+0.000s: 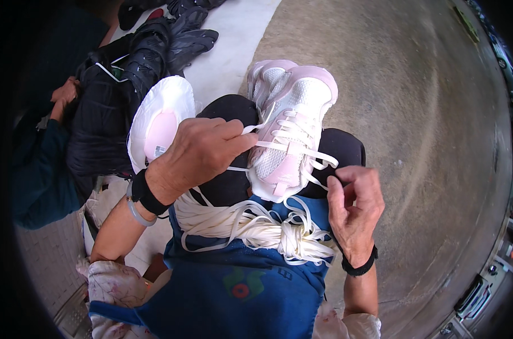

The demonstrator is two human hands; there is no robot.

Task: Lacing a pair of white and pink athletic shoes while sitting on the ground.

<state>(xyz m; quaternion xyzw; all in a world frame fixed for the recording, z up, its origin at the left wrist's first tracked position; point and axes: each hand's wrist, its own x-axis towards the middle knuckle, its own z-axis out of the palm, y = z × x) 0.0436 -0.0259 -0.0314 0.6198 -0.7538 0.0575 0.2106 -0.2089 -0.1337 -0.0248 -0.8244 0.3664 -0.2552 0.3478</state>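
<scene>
A white and pink sneaker (293,113) rests across my knees, its toe pointing away from me. White shoelace (293,135) runs through its eyelets, with a loose loop on the right side. My left hand (208,150), at the left of the shoe, is closed in a pinch on the lace. On the right, my right hand (356,206) has curled fingers, and a strand of lace runs to its thumb; the fingertips are partly hidden. Another matching shoe (263,79) shows partly behind the first. A bundle of white laces (239,223) lies on my blue apron (211,299).
A white shoe-shaped piece with a pink insole (161,133) stands left of my knee. Beyond it are black shoes (191,48) and a heap of black laces (101,135). Another person's hand (67,90) is at the far left. Concrete floor (420,113) spreads to the right.
</scene>
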